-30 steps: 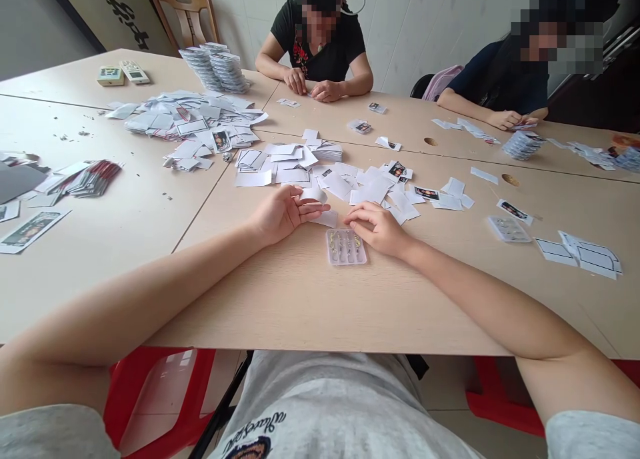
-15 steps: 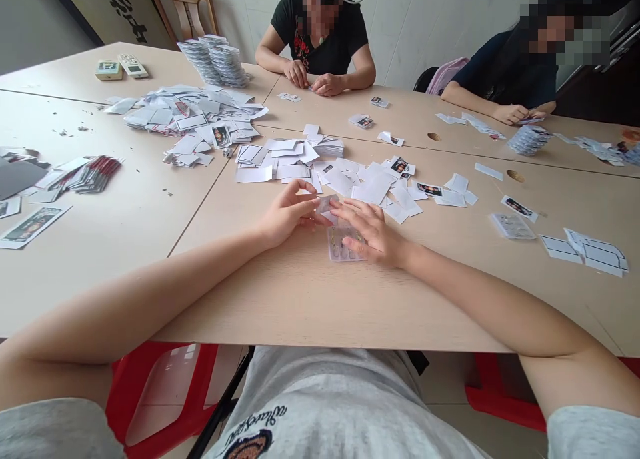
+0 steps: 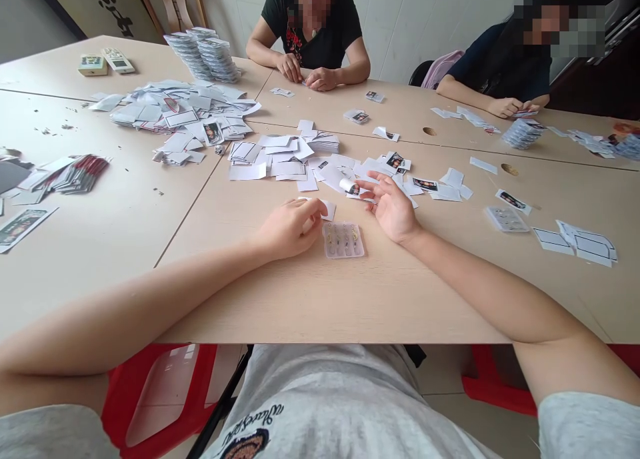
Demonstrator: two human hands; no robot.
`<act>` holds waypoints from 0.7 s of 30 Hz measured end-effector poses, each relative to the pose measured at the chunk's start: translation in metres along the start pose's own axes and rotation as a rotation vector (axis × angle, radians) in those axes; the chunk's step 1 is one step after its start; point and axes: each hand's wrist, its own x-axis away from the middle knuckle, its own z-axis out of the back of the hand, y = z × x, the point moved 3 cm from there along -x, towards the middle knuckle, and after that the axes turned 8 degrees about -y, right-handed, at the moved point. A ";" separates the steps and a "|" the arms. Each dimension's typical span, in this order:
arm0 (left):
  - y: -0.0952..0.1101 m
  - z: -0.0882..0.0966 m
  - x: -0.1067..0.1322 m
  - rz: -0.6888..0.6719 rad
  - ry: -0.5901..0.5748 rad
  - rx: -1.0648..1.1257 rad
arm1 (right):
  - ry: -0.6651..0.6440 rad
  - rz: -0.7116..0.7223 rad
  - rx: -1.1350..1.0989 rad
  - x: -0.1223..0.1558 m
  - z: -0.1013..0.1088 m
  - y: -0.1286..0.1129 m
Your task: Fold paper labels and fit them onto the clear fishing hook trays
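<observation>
One clear plastic case [image 3: 344,239], lying flat on the pale wood table [image 3: 320,299] before you, compartments in upright rows holding small metallic pieces, some gold-toned; it marks the centre of the clock, with 12 pointing away from you. Your left hand [image 3: 293,229], at 9 o'clock: fingers bent and drawn close together, tips just beside the case; whether they pinch anything, you cannot tell from this angle. One white slip [image 3: 329,210], at 11 o'clock, flat, partly hidden by those fingers. Your right hand [image 3: 393,209], at 2 o'clock: palm partly turned up, fingers loosely parted, clear of the case. One curled printed label [image 3: 349,186], at 12 o'clock, at your right fingertips; whether it is gripped or merely clings, you cannot tell. Loose slips [image 3: 367,169], some with dark printing, at 12 to 1 o'clock, overlapping. Layered white cards [image 3: 285,154], between 10 and 11. Second clear case [image 3: 507,219], at 3 o'clock, well apart, with a printed strip [image 3: 514,201] just beyond it. Large paper heap [image 3: 183,109], at 10 o'clock; tall stacks of packets [image 3: 207,56] behind it. Two small labelled cases [image 3: 356,116], near 12 o'clock, apart from each other. Co-worker in a black top [image 3: 320,46], at 12 o'clock, both hands on the table; second co-worker [image 3: 500,72], at 2 o'clock, handling small items near a stack of packs [image 3: 523,133].
</observation>
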 end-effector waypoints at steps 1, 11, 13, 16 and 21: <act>-0.003 -0.001 -0.001 0.024 -0.015 -0.083 | 0.014 -0.015 -0.057 -0.002 0.001 0.000; -0.003 0.000 0.002 -0.018 0.123 -0.282 | -0.012 -0.091 -0.097 0.005 -0.008 -0.003; 0.002 0.001 0.003 -0.076 0.169 -0.318 | -0.007 -0.136 -0.051 0.011 -0.015 -0.003; 0.006 0.002 0.003 -0.135 0.231 -0.363 | -0.032 -0.167 0.004 0.018 -0.024 -0.003; 0.006 0.003 0.001 -0.148 0.272 -0.406 | -0.117 -0.148 0.066 0.021 -0.029 -0.002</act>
